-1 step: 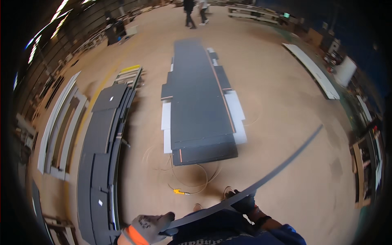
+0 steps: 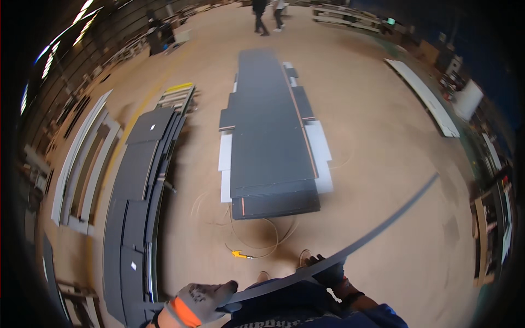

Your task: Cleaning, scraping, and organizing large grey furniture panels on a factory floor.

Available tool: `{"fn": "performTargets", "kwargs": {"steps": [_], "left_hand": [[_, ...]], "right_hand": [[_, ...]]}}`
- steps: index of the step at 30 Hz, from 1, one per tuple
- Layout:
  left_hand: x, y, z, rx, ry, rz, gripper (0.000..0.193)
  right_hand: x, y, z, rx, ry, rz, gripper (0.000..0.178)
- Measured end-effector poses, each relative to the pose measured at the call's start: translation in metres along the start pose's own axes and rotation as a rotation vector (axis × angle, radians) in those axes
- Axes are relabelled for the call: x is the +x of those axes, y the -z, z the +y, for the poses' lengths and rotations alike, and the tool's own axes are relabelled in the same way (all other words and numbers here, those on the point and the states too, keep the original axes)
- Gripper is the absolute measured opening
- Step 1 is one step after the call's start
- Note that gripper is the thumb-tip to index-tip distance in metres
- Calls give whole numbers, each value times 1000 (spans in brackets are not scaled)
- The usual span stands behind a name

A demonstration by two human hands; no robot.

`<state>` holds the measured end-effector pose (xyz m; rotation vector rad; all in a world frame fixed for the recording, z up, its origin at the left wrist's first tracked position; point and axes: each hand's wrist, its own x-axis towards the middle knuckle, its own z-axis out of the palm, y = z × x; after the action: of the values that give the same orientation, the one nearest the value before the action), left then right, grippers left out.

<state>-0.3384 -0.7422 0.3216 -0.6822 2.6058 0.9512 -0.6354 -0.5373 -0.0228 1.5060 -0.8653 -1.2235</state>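
A long, narrow dark grey strip point(image 2: 377, 232) spans across my body, bowed in the fisheye picture, its free end reaching far to the right. My left hand point(image 2: 203, 302), in a grey glove with an orange cuff, is closed around it at the lower left. Further along, in front of my waist, my right hand point(image 2: 328, 272) in a dark glove grips the same strip. Ahead of me lies a stack of dark grey panels point(image 2: 268, 131), with white sheets point(image 2: 319, 150) sticking out at its sides.
To the left, more dark panels point(image 2: 128, 191) lie on a roller stand point(image 2: 178, 95). A yellow air gun point(image 2: 239, 254) with a coiled hose rests on the floor before my shoes. A long white panel point(image 2: 424, 98) lies at right. Two people point(image 2: 260, 19) are at the far end.
The view has shifted slightly, so the panels sit a little further right and higher. The strip's right end appears slightly lower. Both hands keep their hold.
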Motion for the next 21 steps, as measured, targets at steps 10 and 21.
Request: {"fn": "performTargets", "kwargs": {"steps": [10,21], "left_hand": [[125,-16,49,14,-195,195,38],[196,25,-2,184,293,96,32]], "right_hand": [[-86,-101,-60,1069,-130,121,60],[12,-152,8,-1498,251,84,115]]}}
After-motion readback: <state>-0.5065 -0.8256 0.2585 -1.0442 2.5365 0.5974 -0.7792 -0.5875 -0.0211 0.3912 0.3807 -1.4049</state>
